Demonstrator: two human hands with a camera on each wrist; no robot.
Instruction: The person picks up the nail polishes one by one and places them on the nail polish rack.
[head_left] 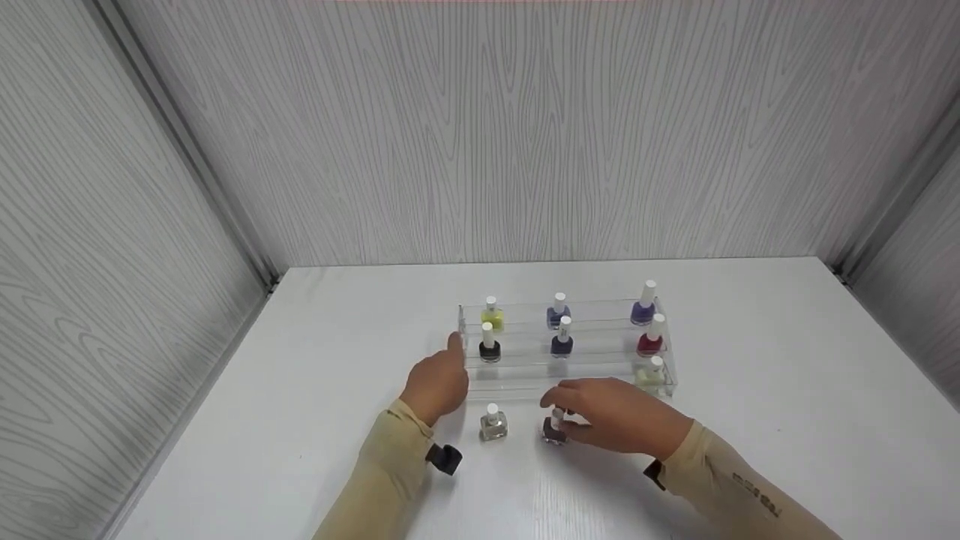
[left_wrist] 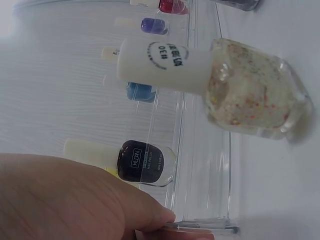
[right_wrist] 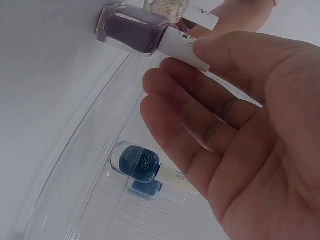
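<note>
The white surface is enclosed by grey wood-grain walls on the far, left and right sides; wide bare areas lie toward its left and right edges. A clear acrylic tiered rack stands near the centre, its long axis parallel to the far edge. It carries upright white-capped bottles: yellow, two blue and a violet one on the upper steps, a black bottle labelled "KLOAN", a red bottle, and a pale one at the right end of the lowest step.

The right hand is in front of the rack, toward the near edge. Its fingers are loosely extended, and a fingertip with the thumb touches the white cap of the mauve bottle. This bottle stands upright on the surface, cap up; the printing on its cap is too small to read.

The left hand is at the rack's left end, index finger extended and touching the rack's corner, other fingers curled, holding nothing.

The glitter bottle stands upright between the hands, free of both; its cap reads "#10" beside a round printed mark.
</note>
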